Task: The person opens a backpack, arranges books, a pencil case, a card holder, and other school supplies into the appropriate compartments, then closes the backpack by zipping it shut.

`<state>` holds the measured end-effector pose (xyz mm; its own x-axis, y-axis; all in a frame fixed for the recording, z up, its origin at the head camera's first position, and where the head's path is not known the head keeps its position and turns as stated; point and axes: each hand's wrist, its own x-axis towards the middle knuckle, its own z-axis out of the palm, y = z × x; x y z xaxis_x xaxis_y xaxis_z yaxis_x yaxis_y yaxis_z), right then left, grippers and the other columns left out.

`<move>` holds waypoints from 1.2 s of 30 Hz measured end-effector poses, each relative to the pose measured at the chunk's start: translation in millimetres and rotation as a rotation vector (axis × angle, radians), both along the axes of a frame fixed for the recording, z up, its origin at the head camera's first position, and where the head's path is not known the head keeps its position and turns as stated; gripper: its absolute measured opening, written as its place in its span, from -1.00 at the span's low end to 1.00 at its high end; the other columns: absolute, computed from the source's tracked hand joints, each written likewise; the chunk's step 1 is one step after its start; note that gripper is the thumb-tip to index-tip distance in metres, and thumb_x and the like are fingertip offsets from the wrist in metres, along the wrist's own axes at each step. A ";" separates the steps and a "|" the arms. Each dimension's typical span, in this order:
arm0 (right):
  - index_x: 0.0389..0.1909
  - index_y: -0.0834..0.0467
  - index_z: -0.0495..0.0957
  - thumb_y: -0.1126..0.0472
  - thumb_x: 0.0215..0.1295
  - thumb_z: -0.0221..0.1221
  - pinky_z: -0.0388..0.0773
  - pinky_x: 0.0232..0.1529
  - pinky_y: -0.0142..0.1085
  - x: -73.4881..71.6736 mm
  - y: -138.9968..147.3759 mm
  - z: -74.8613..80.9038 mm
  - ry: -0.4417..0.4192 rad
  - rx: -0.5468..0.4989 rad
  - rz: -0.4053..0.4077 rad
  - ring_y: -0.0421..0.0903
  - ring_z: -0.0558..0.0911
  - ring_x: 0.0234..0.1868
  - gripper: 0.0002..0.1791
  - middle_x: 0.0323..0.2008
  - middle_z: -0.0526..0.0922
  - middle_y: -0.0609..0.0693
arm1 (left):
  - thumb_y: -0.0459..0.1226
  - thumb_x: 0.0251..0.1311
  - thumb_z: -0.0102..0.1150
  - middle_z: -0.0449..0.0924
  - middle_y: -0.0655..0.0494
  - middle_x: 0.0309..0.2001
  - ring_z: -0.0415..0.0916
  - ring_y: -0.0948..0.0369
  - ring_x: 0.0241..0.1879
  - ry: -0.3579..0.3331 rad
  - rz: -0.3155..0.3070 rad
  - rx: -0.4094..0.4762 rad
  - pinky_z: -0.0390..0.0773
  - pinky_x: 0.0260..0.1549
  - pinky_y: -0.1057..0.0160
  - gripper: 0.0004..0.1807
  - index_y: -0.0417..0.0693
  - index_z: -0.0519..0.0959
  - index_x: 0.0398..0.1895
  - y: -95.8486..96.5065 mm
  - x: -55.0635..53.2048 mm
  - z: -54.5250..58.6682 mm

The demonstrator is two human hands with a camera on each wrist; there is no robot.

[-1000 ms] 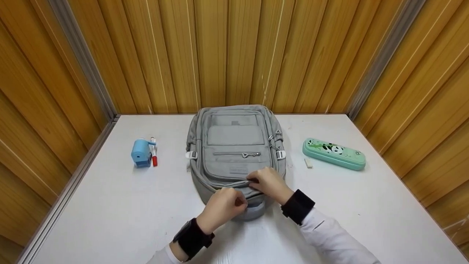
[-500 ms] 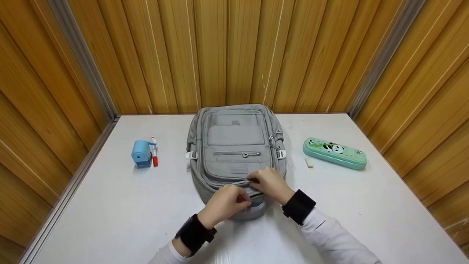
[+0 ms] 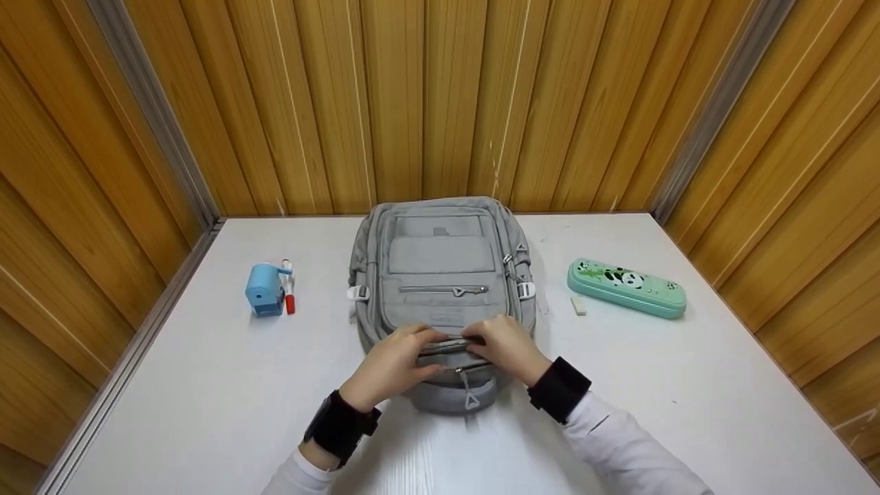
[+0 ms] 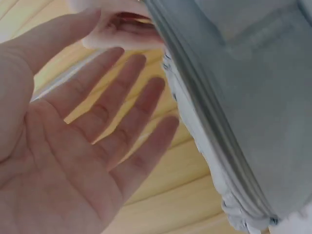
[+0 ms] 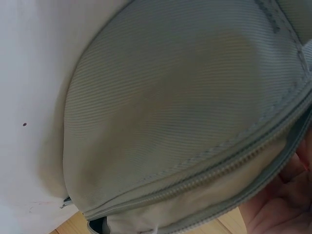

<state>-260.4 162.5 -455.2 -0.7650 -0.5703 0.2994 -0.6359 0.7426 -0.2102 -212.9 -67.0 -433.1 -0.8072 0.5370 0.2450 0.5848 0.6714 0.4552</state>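
My backpack lay flat on the table at twelve o'clock, its handle end toward me. My left hand had just come away from the zipper pull, which now dangled in plain sight at the bag's six o'clock. A half-second earlier those fingers were curled down there; now they were spread, angled to the bag's lip from seven o'clock. I could not tell whether the fingertips touched it. My right hand had hardly moved, pinching the lip at five o'clock. The zip gaped beside it, pale lining showing between the teeth. With the pull let go and both hands at the lip, I judged the work had passed from the pull to the opening itself. The sharpener and red-capped marker sat untouched at nine o'clock, the eraser and panda case at three.
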 end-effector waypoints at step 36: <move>-0.47 0.06 0.56 0.15 0.10 0.49 0.49 -0.51 -0.42 44.1 -13.3 -5.4 0.166 -0.010 -0.008 -0.22 0.58 -0.55 -0.76 -0.56 0.64 -0.14 | -0.14 0.00 0.58 0.64 -0.17 0.24 0.59 -0.08 0.26 0.180 0.128 -0.171 0.50 0.35 -0.08 -0.27 -0.28 0.55 0.23 2.1 -9.9 -36.0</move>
<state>-216.3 149.2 -460.6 -0.7091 -0.5609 0.4274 -0.6567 0.7460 -0.1106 -222.9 -64.9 -469.1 -0.8232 0.4788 0.3051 0.5510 0.8033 0.2259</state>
